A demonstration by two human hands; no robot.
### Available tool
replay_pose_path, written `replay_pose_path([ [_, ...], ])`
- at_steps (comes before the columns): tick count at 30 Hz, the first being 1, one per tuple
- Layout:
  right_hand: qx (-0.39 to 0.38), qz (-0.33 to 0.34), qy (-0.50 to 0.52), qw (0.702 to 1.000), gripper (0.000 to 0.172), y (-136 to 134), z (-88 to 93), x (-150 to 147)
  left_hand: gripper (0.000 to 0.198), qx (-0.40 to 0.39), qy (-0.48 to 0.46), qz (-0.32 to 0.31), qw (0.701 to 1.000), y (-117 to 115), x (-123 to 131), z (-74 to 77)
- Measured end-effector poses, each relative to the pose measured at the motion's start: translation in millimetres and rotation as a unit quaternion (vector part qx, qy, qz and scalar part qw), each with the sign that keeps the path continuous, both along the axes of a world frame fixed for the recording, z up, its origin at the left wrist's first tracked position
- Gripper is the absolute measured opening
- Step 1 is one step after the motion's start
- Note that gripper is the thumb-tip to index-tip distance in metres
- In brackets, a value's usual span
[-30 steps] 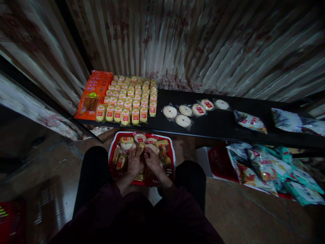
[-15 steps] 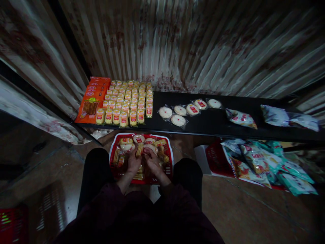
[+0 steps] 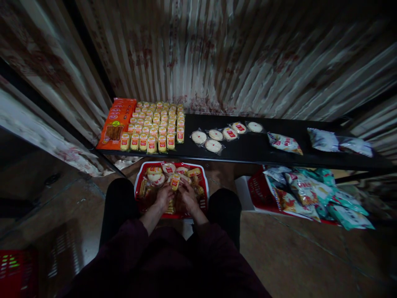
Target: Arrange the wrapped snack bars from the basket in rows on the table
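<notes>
Over a red basket with a white rim [image 3: 206, 174], both hands are close together at a small yellow snack pack [image 3: 175, 182], its label showing upward. My left hand [image 3: 163, 198] has its fingers closed on the pack's left side. My right hand [image 3: 188, 199] bends round from the other side, fingertips at the pack's right edge; its thumb is hard to make out in the dim light. Round white wrapped cakes [image 3: 169, 168] and more yellow packs [image 3: 194, 172] lie in the basket around the hands.
A black shelf [image 3: 251, 154] holds rows of yellow packs [image 3: 151, 128], orange packets [image 3: 115, 124], round white cakes [image 3: 214, 145] and several bags [image 3: 323, 140]. Below right, another basket [image 3: 259, 188] is heaped with snack bags. A red basket [image 3: 18, 275] stands at lower left.
The yellow pack has been turned in the hands, so its label now shows, and it sits slightly further right. The camera view has shifted a little.
</notes>
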State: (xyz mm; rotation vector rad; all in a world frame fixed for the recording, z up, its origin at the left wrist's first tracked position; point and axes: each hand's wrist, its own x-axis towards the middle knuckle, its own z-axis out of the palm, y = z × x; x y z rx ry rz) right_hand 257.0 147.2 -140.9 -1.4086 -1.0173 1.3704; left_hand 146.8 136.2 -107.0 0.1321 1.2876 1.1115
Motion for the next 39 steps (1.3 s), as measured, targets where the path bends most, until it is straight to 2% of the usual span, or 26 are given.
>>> replay_pose_path([
  [5,0.014,-0.024,0.057,0.998,0.044,-4,-3.9,-3,0.027,0.039,0.032,-0.017,0.999,-5,2,-0.6],
  [11,0.041,-0.071,0.048,0.995,0.030,-9,-8.8,-4,0.022,0.058,0.057,0.019,0.997,-9,9,-1.1],
  [15,0.067,-0.045,0.029,0.996,0.033,-11,-4.4,-1,0.019,0.062,0.063,0.023,0.996,-5,14,-0.8],
  [19,0.090,-0.016,0.018,0.996,0.035,-13,3.4,-1,0.024,0.073,0.060,0.030,0.995,-2,14,-3.2],
  [24,0.074,-0.007,0.038,0.997,0.037,-15,6.7,-4,0.026,0.081,0.054,0.032,0.995,-3,9,-3.8],
  [28,0.046,-0.002,0.096,0.994,0.044,-14,2.2,-5,0.029,0.089,0.078,0.020,0.993,-2,8,-0.9],
  [34,0.030,-0.028,0.139,0.990,0.049,-13,1.2,-6,0.034,0.084,0.149,0.004,0.985,0,11,3.9],
  [39,0.007,-0.049,0.193,0.980,0.049,-12,6.5,-8,0.030,0.086,0.157,-0.005,0.984,1,13,6.8],
])
